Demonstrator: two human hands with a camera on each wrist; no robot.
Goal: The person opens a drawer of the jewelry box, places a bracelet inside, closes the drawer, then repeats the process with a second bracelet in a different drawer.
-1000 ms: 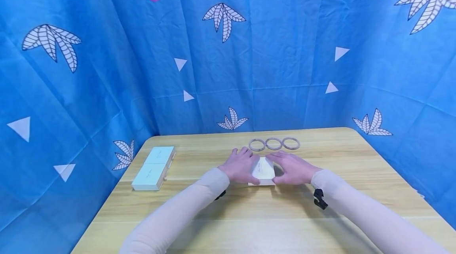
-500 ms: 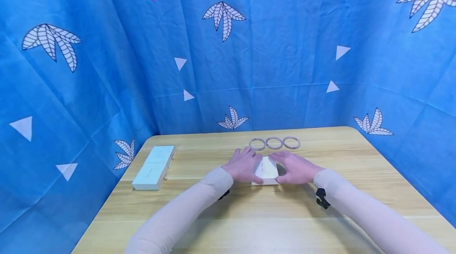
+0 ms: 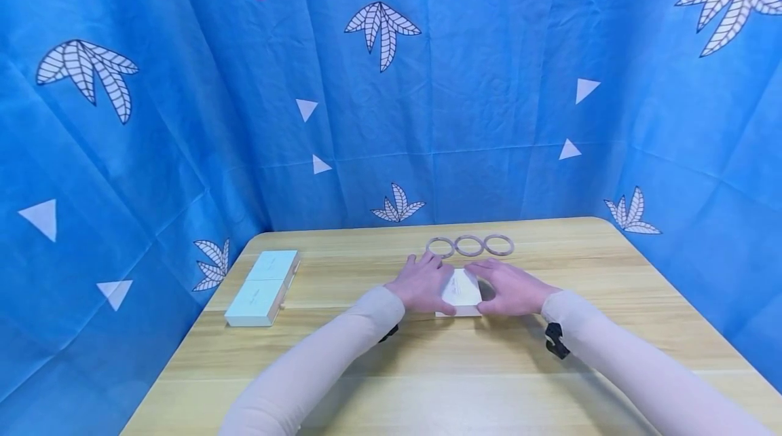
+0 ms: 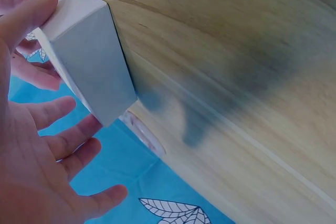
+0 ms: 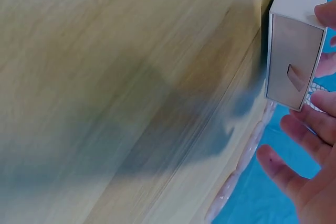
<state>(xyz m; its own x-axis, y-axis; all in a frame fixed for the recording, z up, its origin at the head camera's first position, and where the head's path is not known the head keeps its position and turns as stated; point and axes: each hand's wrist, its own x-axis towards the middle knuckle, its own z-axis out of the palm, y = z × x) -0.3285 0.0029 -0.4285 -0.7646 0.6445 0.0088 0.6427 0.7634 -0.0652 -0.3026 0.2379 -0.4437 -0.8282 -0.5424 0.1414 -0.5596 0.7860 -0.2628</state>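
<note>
A small white box (image 3: 462, 290) with faint print on its top sits on the table between both hands. My left hand (image 3: 421, 284) holds its left side, with the thumb on the near face and a fingertip by the far edge. From the right, my right hand (image 3: 512, 288) pinches it with the thumb at the front and fingers at the back. In the right wrist view, the box's end face shows a small ribbon tab (image 5: 296, 78). The left wrist view shows a plain end of the box (image 4: 94, 61), with several left fingers spread off it.
Behind the box, three pinkish bangles stand in a row, the middle bangle (image 3: 470, 256) touching its neighbours. Two pale boxes (image 3: 261, 297) lie end to end at the table's left. A blue patterned curtain (image 3: 489, 83) surrounds the wooden table (image 3: 440, 382).
Both hands and the white box have slid a little to the right. The grip looks the same. The bangles and the boxes at left stay in place.
</note>
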